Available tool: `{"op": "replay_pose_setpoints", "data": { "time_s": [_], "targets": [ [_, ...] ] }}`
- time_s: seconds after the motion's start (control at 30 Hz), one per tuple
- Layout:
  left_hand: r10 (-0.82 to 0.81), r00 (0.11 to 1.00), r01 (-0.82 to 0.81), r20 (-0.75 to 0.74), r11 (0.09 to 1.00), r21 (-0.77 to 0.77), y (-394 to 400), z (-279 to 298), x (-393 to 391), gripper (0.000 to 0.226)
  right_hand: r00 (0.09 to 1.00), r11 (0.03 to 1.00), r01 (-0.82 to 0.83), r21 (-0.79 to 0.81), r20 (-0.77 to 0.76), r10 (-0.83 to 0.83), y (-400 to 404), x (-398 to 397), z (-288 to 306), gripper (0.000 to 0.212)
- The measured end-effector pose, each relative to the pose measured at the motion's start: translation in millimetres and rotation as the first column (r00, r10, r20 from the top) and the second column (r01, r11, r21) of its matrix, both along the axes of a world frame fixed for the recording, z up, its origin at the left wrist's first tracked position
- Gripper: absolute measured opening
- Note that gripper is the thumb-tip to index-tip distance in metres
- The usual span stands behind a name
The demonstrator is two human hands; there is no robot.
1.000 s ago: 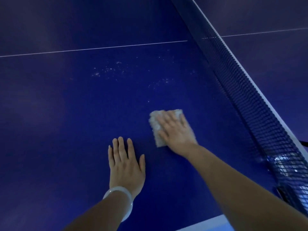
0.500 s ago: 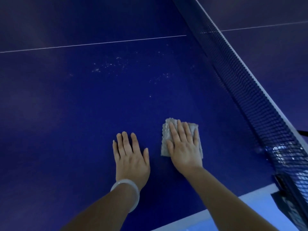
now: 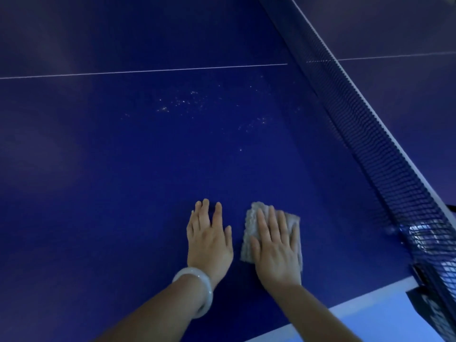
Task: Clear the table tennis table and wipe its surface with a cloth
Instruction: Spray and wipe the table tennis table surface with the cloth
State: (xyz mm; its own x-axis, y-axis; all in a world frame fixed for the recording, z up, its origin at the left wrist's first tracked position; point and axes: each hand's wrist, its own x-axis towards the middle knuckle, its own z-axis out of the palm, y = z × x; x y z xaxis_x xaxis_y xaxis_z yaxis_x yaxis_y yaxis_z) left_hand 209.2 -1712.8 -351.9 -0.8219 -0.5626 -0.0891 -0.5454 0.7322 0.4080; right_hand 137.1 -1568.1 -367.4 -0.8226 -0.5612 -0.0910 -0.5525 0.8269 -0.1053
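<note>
A dark net (image 3: pixel 385 154) with a white top band runs diagonally across the right side of the blue surface (image 3: pixel 98 193), and its black clamp post (image 3: pixel 434 304) stands at the near right edge. Pale specks (image 3: pixel 182 103) lie scattered farther out, short of the thin white centre line (image 3: pixel 148 70).

The right hand (image 3: pixel 275 248) lies flat with straight fingers, pressing a folded grey cloth (image 3: pixel 249 225) down on the surface; the cloth peeks out past the fingertips and on the thumb side. There is no clenched grip, just an open palm on top. The left hand (image 3: pixel 209 239), wearing a pale bangle (image 3: pixel 197 290) on its wrist, rests flat and released just beside the cloth, not touching it.

The white edge stripe (image 3: pixel 345 307) passes near the wrists. Broad bare blue stretches away to the left and ahead, while the net bounds the right.
</note>
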Motion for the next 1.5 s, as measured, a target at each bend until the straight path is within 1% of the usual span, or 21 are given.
{"op": "replay_pose_setpoints", "data": {
  "time_s": [0.03,0.07,0.1,0.13,0.2,0.23,0.27,0.3,0.37,0.43,0.47,0.57,0.6,0.63,0.73,0.8,0.93,1.07,1.27,1.37,1.5],
  "targets": [
    [-0.037,0.999,0.036,-0.012,0.999,-0.029,-12.7,0.9,5.8,0.056,0.995,0.995,-0.1,0.029,-0.005,0.1,-3.6,-15.6,2.2,0.06],
    [-0.057,0.998,0.056,-0.012,0.995,-0.085,-27.4,0.3,11.7,0.055,0.991,0.99,-0.129,0.06,-0.016,0.131,-1.6,-34.3,3.1,0.06],
    [-0.049,0.999,0.048,0.002,0.99,-0.134,-43.0,-1.0,17.7,0.056,0.998,0.995,-0.061,0.08,-0.001,0.061,4.2,-53.2,4.4,0.061],
    [-0.022,0.999,0.025,0.025,0.987,-0.158,-57.4,-2.5,23.1,0.058,0.995,0.992,0.098,0.082,0.023,-0.1,13.9,-68.8,6.0,0.061],
    [0.007,0.997,0.008,0.076,0.982,-0.19,-75.5,-7.9,31.7,0.059,0.887,0.89,0.45,0.075,0.074,-0.455,34.7,-78.4,7.3,0.058],
    [-0.003,0.995,0.025,0.101,0.976,-0.215,-78.2,-11.2,34.4,0.06,0.826,0.829,0.553,0.081,0.079,-0.558,38.0,-71.7,7.8,0.058],
    [-0.019,0.992,0.048,0.123,0.971,-0.235,-78.6,-13.7,35.9,0.061,0.794,0.796,0.599,0.091,0.064,-0.605,34.7,-58.5,7.6,0.058],
    [-0.031,0.991,0.063,0.132,0.967,-0.246,-78.2,-15.5,36.3,0.062,0.802,0.8,0.591,0.099,0.032,-0.596,25.1,-40.9,7.4,0.058],
    [-0.036,0.991,0.067,0.126,0.965,-0.252,-77.5,-17.1,36.2,0.062,0.88,0.879,0.473,0.059,0.004,-0.474,-4.1,-5.1,5.4,0.057],
    [-0.04,0.993,0.069,0.114,0.964,-0.257,-78.6,-16.2,36.3,0.062,0.971,0.971,0.237,-0.002,0.014,-0.237,-38.5,18.3,0.8,0.059],
    [-0.042,0.993,0.07,0.11,0.964,-0.255,-78.8,-15.3,36.6,0.062,0.994,0.994,0.108,-0.017,0.018,-0.107,-52.7,21.4,0.0,0.06],
    [-0.04,0.992,0.07,0.12,0.965,-0.253,-78.3,-13.0,36.5,0.061,0.981,0.981,-0.194,0.031,-0.022,0.194,-63.9,-11.1,1.1,0.059],
    [-0.037,0.991,0.07,0.131,0.964,-0.258,-78.2,-12.4,36.3,0.061,0.977,0.976,-0.206,0.069,-0.036,0.208,-55.6,-29.7,0.7,0.059],
    [-0.03,0.99,0.066,0.139,0.963,-0.261,-78.0,-11.9,36.0,0.061,0.987,0.984,-0.15,0.095,-0.041,0.154,-43.1,-49.2,-0.1,0.059],
    [-0.024,0.989,0.062,0.149,0.965,-0.255,-76.4,-10.2,36.7,0.06,0.979,0.976,0.203,0.081,-0.021,-0.202,1.5,-95.2,-1.6,0.06],
    [-0.016,0.988,0.056,0.155,0.966,-0.253,-76.1,-8.6,34.8,0.059,0.96,0.957,0.278,0.082,0.006,-0.279,15.4,-107.6,0.3,0.063],
    [-0.015,0.997,0.033,0.071,0.964,-0.264,-74.5,0.1,8.1,0.048,0.966,0.961,0.26,0.094,-0.008,-0.26,12.1,-120.1,1.3,0.061],
    [0.023,1.0,-0.021,0.004,0.984,-0.179,-55.9,9.6,-53.3,0.06,0.982,0.978,0.185,0.095,0.023,-0.188,11.5,-143.5,1.4,0.061],
    [0.233,0.965,-0.219,0.118,0.968,-0.121,-50.5,-1.0,-154.3,0.072,0.997,0.994,0.077,0.073,0.018,-0.078,31.2,-208.0,-0.9,0.064],
    [0.318,0.936,-0.289,0.152,0.939,-0.184,-43.2,-10.0,-170.5,0.075,0.999,0.997,0.039,0.062,0.026,-0.04,41.0,-243.5,-1.1,0.065],
    [0.348,0.925,-0.308,0.152,0.921,-0.238,-39.1,-14.9,-171.3,0.074,0.997,0.997,0.064,0.038,0.027,-0.065,36.9,-297.4,-2.0,0.061]
  ]
}}
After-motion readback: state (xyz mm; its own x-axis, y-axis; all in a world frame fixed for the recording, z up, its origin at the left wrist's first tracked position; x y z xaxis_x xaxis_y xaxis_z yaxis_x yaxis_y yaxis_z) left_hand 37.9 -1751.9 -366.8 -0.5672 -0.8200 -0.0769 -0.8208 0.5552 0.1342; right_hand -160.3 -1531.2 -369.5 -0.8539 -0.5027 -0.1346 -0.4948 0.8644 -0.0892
